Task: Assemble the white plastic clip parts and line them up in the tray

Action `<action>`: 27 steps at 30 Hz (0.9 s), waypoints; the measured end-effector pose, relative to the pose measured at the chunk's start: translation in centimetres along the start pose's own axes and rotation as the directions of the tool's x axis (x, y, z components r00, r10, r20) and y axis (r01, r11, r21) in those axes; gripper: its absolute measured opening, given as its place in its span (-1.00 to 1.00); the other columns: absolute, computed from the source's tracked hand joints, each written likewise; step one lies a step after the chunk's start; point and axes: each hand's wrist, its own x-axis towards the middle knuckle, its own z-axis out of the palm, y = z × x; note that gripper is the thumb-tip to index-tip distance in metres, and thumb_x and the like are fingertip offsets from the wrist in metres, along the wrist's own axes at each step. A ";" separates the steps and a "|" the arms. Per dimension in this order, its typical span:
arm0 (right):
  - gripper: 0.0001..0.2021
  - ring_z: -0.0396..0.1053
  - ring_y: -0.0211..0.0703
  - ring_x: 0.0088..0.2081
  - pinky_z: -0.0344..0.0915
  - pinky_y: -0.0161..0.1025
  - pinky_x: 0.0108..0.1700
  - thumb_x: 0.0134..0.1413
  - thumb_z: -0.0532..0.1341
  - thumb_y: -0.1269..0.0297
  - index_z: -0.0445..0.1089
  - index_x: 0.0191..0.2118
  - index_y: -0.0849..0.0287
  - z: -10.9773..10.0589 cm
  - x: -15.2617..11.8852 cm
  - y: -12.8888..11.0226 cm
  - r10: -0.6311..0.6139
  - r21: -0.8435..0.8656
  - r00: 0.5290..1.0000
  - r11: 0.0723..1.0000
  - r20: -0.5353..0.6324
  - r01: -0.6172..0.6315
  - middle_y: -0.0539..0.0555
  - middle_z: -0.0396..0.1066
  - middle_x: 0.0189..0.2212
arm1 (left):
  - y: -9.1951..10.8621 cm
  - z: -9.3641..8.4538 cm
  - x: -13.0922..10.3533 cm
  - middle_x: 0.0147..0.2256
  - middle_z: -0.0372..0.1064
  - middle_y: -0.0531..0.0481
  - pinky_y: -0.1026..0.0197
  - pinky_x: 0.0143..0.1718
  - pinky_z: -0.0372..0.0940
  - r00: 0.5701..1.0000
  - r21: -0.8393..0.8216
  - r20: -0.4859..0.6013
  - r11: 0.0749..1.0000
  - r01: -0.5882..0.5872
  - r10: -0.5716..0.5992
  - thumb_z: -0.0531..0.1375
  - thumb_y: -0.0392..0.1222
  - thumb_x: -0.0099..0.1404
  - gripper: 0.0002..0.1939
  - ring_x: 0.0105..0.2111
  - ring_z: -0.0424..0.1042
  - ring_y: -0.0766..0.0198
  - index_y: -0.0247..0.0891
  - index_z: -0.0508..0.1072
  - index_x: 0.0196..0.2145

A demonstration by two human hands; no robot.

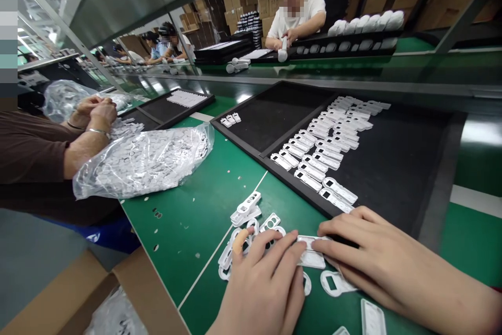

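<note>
Small white rectangular plastic covers (312, 258) lie between my hands at the bench's near edge. The fingertips of my left hand (263, 277) close on their left end, and a beige finger cot covers one finger. From the right, the bent fingers of my right hand (364, 246) hold the same pieces; both thumbs are hidden. Beside my left hand is a loose pile of white plastic housings (245, 209) with round and square openings. Another housing (335, 282) lies under my right hand, and a shallow white cover (372, 318) rests nearer me.
A black divided tray (392, 168) holds rows of white housings. Left of it sits a clear bag of small white parts (145, 162), near a co-worker's hands (96, 113). An open cardboard box (58, 293) stands below. Another person (296, 16) works across the line.
</note>
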 end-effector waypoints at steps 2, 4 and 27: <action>-0.71 0.36 -0.13 -0.30 0.17 -0.16 -0.26 0.25 0.01 0.44 0.38 -0.04 0.03 0.2 -0.1 0.1 -0.013 -0.023 1.000 1.000 0.000 0.013 0.06 0.43 -0.20 | -0.1 -0.3 0.0 -0.04 0.48 0.07 0.07 0.03 0.10 0.999 -0.018 -0.032 1.000 0.021 -0.022 0.08 -0.25 0.37 -0.70 -0.12 0.39 0.19 -0.19 0.40 0.03; -0.70 0.35 -0.12 -0.30 0.16 -0.15 -0.26 0.24 0.02 0.44 0.37 -0.03 0.05 0.3 -0.2 0.1 -0.016 -0.046 1.000 0.999 0.016 0.017 0.06 0.42 -0.20 | -0.1 -0.5 0.1 -0.05 0.49 0.10 0.06 0.02 0.09 0.998 -0.029 -0.051 0.999 0.039 -0.040 0.08 -0.25 0.37 -0.72 -0.12 0.39 0.18 -0.17 0.42 0.01; -0.72 0.31 -0.13 -0.40 0.14 -0.19 -0.35 0.32 -0.03 0.34 0.34 0.02 0.08 0.2 0.7 0.3 -0.065 -0.104 0.998 0.992 0.018 0.067 0.07 0.39 -0.32 | -0.5 -0.6 0.1 -0.12 0.52 0.18 0.01 0.04 0.16 0.996 -0.035 -0.084 0.999 0.040 -0.043 0.12 -0.26 0.34 -0.78 -0.16 0.41 0.17 -0.10 0.51 -0.11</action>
